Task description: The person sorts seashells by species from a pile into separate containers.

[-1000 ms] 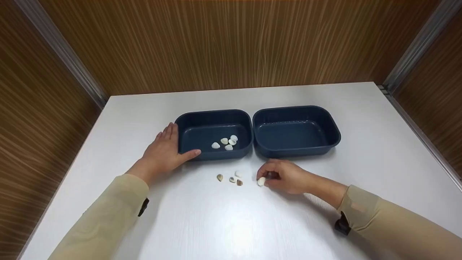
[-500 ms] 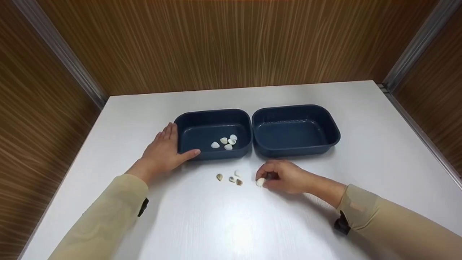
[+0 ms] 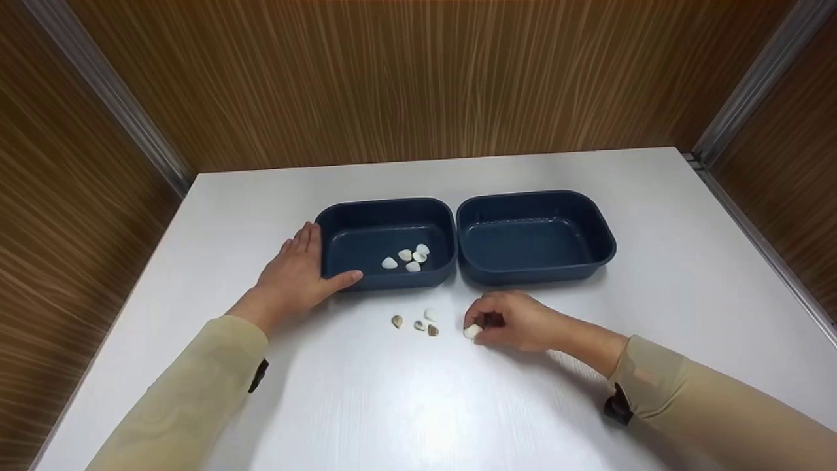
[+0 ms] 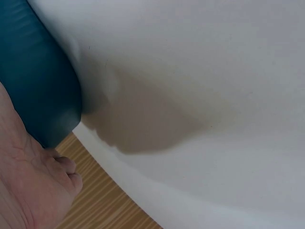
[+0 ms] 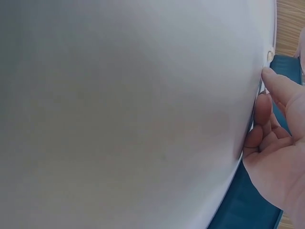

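Note:
My left hand (image 3: pixel 291 278) lies with straight fingers against the left end of a dark blue bin (image 3: pixel 353 245), its thumb reaching over the front rim. Several pale seashells (image 3: pixel 390 263) lie at the front right inside that bin. Between thumb and fingertips, my right hand (image 3: pixel 516 320) pinches a white seashell (image 3: pixel 472 331) low over the table. To its left lie a white shell (image 3: pixel 429 314), a brown shell (image 3: pixel 433 331), a small patterned shell (image 3: pixel 419 324) and a tan shell (image 3: pixel 397 321). In the right wrist view the fingers (image 5: pixel 263 109) are curled.
A second dark blue bin (image 3: pixel 529 245) with nothing in it stands close to the right of the first. Both sit on a white table (image 3: pixel 392 405), with wood-grain panels (image 3: pixel 418 85) behind and at the sides.
The white seashell has tilted slightly in the right hand's fingertips. The left hand, the bins and the loose shells stay where they were.

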The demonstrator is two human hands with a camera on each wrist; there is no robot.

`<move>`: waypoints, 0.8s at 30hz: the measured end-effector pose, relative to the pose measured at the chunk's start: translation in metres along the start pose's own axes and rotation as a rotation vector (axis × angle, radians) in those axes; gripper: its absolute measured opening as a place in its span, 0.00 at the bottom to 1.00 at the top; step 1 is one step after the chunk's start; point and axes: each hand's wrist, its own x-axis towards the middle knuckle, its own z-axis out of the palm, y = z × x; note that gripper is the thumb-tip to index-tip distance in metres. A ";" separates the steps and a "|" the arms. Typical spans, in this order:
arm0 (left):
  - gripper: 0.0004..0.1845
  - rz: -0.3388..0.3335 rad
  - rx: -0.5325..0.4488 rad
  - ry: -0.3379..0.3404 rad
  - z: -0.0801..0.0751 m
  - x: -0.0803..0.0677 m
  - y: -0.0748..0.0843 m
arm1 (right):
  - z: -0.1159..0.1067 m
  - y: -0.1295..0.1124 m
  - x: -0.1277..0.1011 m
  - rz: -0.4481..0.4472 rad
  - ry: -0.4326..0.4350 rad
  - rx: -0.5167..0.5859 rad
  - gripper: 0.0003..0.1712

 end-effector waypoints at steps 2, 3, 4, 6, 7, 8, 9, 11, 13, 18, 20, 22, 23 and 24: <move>0.74 0.000 -0.003 -0.001 0.000 0.000 0.001 | -0.001 -0.001 0.000 -0.004 -0.002 -0.008 0.11; 0.74 0.000 -0.005 -0.001 0.000 0.000 0.001 | -0.001 -0.001 0.000 -0.008 -0.003 -0.014 0.11; 0.73 0.001 -0.006 -0.002 0.000 -0.001 0.001 | -0.001 -0.001 0.000 -0.013 -0.005 -0.022 0.11; 0.73 0.002 -0.007 -0.003 0.000 -0.001 0.001 | -0.001 -0.002 0.001 -0.022 -0.007 -0.038 0.11; 0.73 0.002 -0.007 -0.002 0.000 -0.001 0.001 | -0.001 -0.002 0.001 -0.027 -0.009 -0.045 0.11; 0.73 0.002 -0.008 0.000 0.000 -0.001 0.001 | -0.001 -0.002 0.001 -0.030 -0.011 -0.053 0.11; 0.73 0.003 -0.007 0.001 0.000 -0.001 0.000 | -0.001 -0.001 0.001 -0.034 -0.014 -0.060 0.11; 0.73 0.005 -0.006 0.005 0.000 -0.001 0.000 | -0.001 -0.001 0.002 -0.037 -0.016 -0.069 0.11; 0.73 0.005 -0.006 0.005 0.000 -0.001 -0.001 | -0.001 -0.001 0.002 -0.039 -0.019 -0.071 0.11; 0.73 -0.007 -0.003 -0.007 0.002 0.001 -0.002 | 0.000 -0.001 0.003 -0.032 -0.025 -0.052 0.11; 0.74 -0.010 -0.004 -0.009 0.002 0.002 -0.002 | -0.001 -0.001 0.003 -0.026 -0.028 -0.042 0.11; 0.74 -0.008 -0.005 -0.006 0.002 0.002 -0.003 | -0.001 -0.001 0.002 -0.021 -0.032 -0.033 0.12; 0.74 -0.007 -0.005 -0.005 0.002 0.002 -0.003 | -0.001 -0.001 0.002 -0.018 -0.033 -0.028 0.12; 0.74 -0.007 -0.004 -0.004 0.002 0.002 -0.003 | -0.001 -0.001 0.002 -0.018 -0.034 -0.025 0.12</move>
